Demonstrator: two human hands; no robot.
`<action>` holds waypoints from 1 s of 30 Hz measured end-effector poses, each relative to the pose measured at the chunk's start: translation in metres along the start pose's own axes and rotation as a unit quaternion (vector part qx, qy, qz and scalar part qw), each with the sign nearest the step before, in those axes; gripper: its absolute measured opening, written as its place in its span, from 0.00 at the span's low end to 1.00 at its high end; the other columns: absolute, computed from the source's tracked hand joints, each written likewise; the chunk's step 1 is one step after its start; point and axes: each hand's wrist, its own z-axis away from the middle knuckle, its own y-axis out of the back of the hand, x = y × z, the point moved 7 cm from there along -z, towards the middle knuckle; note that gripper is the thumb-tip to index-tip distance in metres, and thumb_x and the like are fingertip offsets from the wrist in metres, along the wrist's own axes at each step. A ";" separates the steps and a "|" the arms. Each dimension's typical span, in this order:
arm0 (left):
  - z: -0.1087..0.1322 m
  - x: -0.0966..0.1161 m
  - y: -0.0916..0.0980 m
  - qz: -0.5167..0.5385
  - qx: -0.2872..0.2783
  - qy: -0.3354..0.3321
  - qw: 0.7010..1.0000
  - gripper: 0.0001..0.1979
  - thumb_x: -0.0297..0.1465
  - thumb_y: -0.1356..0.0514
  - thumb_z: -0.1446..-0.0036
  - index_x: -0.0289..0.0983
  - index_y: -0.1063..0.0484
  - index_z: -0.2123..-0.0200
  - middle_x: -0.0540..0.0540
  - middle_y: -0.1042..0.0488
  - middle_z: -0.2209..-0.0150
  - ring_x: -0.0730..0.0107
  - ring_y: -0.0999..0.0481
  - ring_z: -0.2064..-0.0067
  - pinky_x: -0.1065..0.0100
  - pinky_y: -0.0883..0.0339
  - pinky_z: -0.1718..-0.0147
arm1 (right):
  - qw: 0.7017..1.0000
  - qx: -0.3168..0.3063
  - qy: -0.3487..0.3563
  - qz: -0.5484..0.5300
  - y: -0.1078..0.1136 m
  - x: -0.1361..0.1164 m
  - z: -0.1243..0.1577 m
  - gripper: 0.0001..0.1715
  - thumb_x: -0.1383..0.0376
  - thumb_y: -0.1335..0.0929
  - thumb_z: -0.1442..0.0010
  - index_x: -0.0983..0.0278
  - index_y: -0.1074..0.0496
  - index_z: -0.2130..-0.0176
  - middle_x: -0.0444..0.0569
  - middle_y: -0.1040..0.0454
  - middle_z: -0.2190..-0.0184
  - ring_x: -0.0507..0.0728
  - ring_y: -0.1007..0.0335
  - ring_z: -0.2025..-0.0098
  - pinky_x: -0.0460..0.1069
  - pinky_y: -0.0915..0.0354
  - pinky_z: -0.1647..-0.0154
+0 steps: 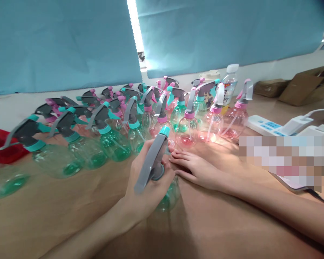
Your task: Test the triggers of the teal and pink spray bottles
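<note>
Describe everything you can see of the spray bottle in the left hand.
The spray bottle has a rounded, see-through body, apparently plastic, deeper green low down. Its grey head bears a long grey piece and a turquoise tip. The left hand wraps around it below the head, hiding its middle. It looks roughly upright, in front of the other bottles; whether its base touches the table is unclear.

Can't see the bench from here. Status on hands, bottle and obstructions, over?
Left hand gripping teal-topped spray bottle. Right hand open, palm down, close beside it. Other spray bottles crowded just beyond.
</note>
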 end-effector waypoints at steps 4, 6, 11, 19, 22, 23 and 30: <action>0.000 -0.003 -0.003 0.007 -0.022 0.014 1.000 0.12 0.28 0.46 0.48 0.43 0.36 0.58 0.53 0.30 0.72 0.71 0.30 0.76 0.69 0.31 0.73 | 1.000 0.000 -0.002 0.000 0.000 -0.001 0.000 0.22 0.58 0.37 0.31 0.64 0.30 0.42 0.58 0.30 0.41 0.66 0.37 0.37 0.64 0.38 0.38; 0.000 -0.004 -0.003 0.010 -0.026 0.016 0.999 0.11 0.28 0.45 0.48 0.43 0.37 0.59 0.53 0.30 0.71 0.71 0.30 0.75 0.69 0.32 0.73 | 1.000 -0.003 -0.002 0.003 0.000 -0.001 -0.001 0.22 0.58 0.38 0.31 0.64 0.30 0.42 0.58 0.30 0.41 0.65 0.37 0.37 0.63 0.38 0.38; 0.001 -0.003 -0.002 0.018 -0.033 0.020 0.999 0.12 0.28 0.45 0.49 0.42 0.38 0.58 0.52 0.30 0.68 0.71 0.30 0.73 0.68 0.32 0.71 | 1.000 -0.006 -0.004 0.002 0.001 -0.001 -0.001 0.23 0.57 0.38 0.31 0.66 0.30 0.43 0.58 0.30 0.41 0.65 0.37 0.38 0.62 0.38 0.37; -0.001 -0.005 -0.004 0.015 -0.035 -0.011 0.999 0.13 0.29 0.45 0.46 0.42 0.35 0.55 0.51 0.30 0.68 0.70 0.28 0.70 0.68 0.29 0.67 | 1.000 -0.011 -0.003 -0.001 -0.001 0.000 -0.001 0.22 0.58 0.38 0.31 0.61 0.31 0.41 0.56 0.30 0.41 0.64 0.38 0.37 0.62 0.40 0.36; 0.001 -0.009 -0.004 -0.002 -0.027 -0.003 1.000 0.13 0.30 0.44 0.44 0.43 0.34 0.55 0.52 0.31 0.70 0.71 0.30 0.73 0.69 0.30 0.71 | 1.000 -0.015 -0.002 -0.001 -0.002 0.001 -0.001 0.22 0.58 0.38 0.31 0.61 0.30 0.41 0.56 0.30 0.41 0.64 0.38 0.37 0.62 0.40 0.36; 0.001 -0.009 -0.004 -0.002 -0.024 -0.001 1.000 0.13 0.30 0.43 0.44 0.43 0.34 0.54 0.52 0.32 0.70 0.71 0.31 0.74 0.70 0.30 0.72 | 1.000 -0.016 -0.002 0.001 -0.002 0.001 -0.001 0.23 0.57 0.38 0.31 0.62 0.31 0.41 0.56 0.30 0.41 0.64 0.38 0.37 0.62 0.40 0.36; 0.002 -0.010 -0.003 0.003 -0.015 0.002 1.000 0.17 0.29 0.42 0.44 0.45 0.31 0.50 0.51 0.29 0.70 0.68 0.26 0.69 0.67 0.25 0.66 | 1.000 -0.004 0.004 -0.005 -0.001 0.000 -0.001 0.21 0.58 0.38 0.31 0.61 0.29 0.43 0.56 0.28 0.43 0.64 0.36 0.39 0.62 0.38 0.38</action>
